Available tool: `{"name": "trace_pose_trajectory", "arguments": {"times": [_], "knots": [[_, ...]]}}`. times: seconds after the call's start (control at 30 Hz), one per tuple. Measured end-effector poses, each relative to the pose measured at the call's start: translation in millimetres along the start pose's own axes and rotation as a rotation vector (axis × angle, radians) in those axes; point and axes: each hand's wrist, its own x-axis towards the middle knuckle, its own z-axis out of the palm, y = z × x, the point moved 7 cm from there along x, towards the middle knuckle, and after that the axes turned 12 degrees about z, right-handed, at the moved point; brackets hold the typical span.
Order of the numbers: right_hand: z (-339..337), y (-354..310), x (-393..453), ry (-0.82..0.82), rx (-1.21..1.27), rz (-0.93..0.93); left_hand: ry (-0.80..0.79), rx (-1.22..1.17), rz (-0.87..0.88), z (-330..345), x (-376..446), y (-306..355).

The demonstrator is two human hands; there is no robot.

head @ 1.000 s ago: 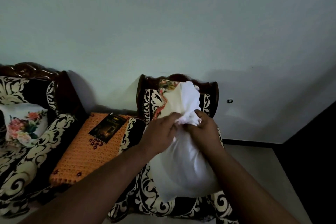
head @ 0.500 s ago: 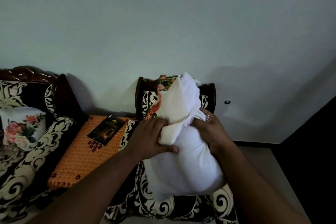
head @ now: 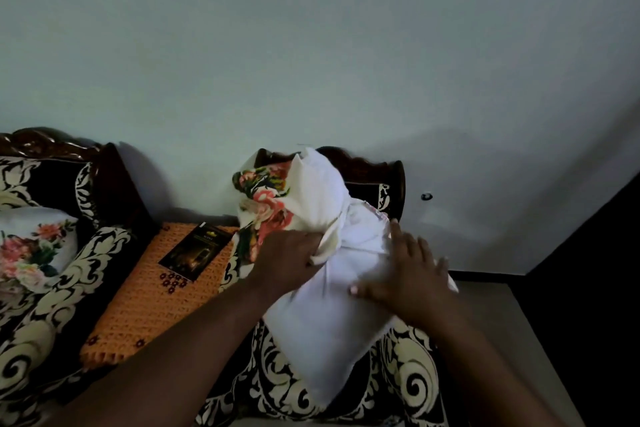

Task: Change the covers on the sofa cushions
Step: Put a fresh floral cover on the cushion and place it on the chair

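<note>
A white cushion [head: 322,319] lies tilted on the seat of a black-and-cream armchair [head: 412,374]. A floral cover [head: 266,208] with cream lining is bunched over the cushion's upper end. My left hand [head: 287,260] grips the cover's cream edge at the cushion's middle. My right hand [head: 405,274] lies flat on the white cushion with its fingers spread. A second cushion [head: 31,250] in a floral cover rests on the sofa at the far left.
An orange woven mat covers a small table [head: 145,302] between the sofa [head: 38,333] and the armchair, with a dark booklet [head: 195,250] on it. A pale wall stands behind. A dark doorway or cabinet [head: 595,288] rises at the right; pale floor lies beside the chair.
The cushion has tipped towards the right and the floral cover now shows more at its top left. My right hand has let go of the fabric and now presses flat on the cushion.
</note>
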Motion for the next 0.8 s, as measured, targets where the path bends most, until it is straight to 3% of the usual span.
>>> {"name": "trace_pose_trajectory", "arguments": {"times": [0.07, 0.13, 0.2, 0.27, 0.37, 0.47, 0.6, 0.7, 0.8], "knots": [[26, 13, -4, -0.048, -0.024, 0.095, 0.024, -0.021, 0.039, -3, 8, 7], [40, 18, 3, -0.082, 0.22, 0.177, -0.011, -0.039, 0.119, 3, 12, 22], [58, 12, 15, -0.189, 0.482, 0.136, -0.092, -0.033, 0.178, 12, 10, 36], [69, 3, 20, -0.266, 0.505, 0.067, -0.131, -0.017, 0.186, 18, 7, 37], [64, -6, 11, -0.203, 0.617, 0.063, -0.121, -0.018, -0.05, 16, 7, 10], [62, -21, 3, -0.113, 0.749, 0.019, -0.223, -0.089, -0.314, 24, -3, -16], [66, -47, 1, -0.01, 0.578, -0.12, -0.162, -0.37, -0.235, 22, -5, 7], [65, -42, 16, -0.089, 0.541, 0.01, -0.218, -0.53, -0.128, 29, 8, 34], [41, -40, 26, 0.018, 0.659, -0.106, -0.162, -0.452, -0.089, 20, 7, 22]]}}
